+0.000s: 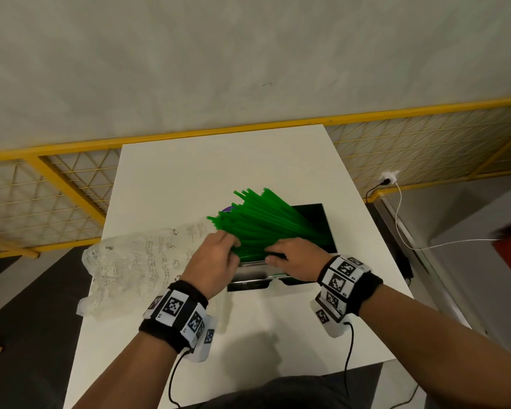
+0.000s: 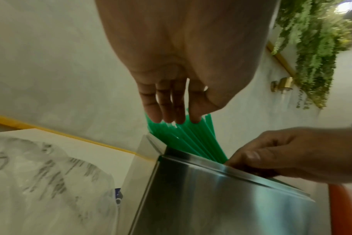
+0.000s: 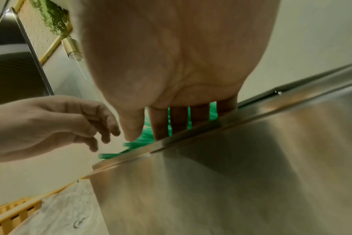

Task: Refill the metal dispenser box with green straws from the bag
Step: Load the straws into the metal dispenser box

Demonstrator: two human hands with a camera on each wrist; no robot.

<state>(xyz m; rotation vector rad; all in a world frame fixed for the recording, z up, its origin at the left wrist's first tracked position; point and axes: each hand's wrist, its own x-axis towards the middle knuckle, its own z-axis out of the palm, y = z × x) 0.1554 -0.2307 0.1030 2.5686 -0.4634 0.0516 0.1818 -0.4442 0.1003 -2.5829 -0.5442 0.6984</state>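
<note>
- Green straws [image 1: 260, 222]: a big bundle lying slantwise in the open top of the metal dispenser box [image 1: 329, 231]. Lower ends are down inside at the box's right; upper ends fan out up and left, well past the left rim.
- Box stands on the white table [image 1: 189, 178], right of centre, near the person's edge. Brushed steel front wall fills the wrist views [image 2: 211, 198] [image 3: 231, 174].
- Left hand [image 1: 211, 261]: over the bundle's left side, fingers straight and pointing down, fingertips [image 2: 157, 114] touching the straws [image 2: 191, 139]. Nothing gripped; flat contact only.
- Right hand [image 1: 294, 255]: at the box's near rim, fingers [image 3: 161, 124] reaching over the edge into the box against the straws [image 3: 145, 138]. Left wrist view shows the fingers [image 2: 271, 152] curled, tips hidden behind the rim. Whether they actually pinch any straws, can't tell.
- Clear plastic bag [image 1: 136, 261] with printed text: crumpled flat on the table, just left of the box, partly under the left hand.
- A bit of purple [image 1: 229, 208] shows behind the straw tips; can't identify it.
- Both wrists carry black bands with square marker tags [image 1: 174, 305].
- Yellow mesh railing [image 1: 71, 184] behind the table, against a pale wall.
- White cable [image 1: 401, 219] runs from a wall plug on the right.
</note>
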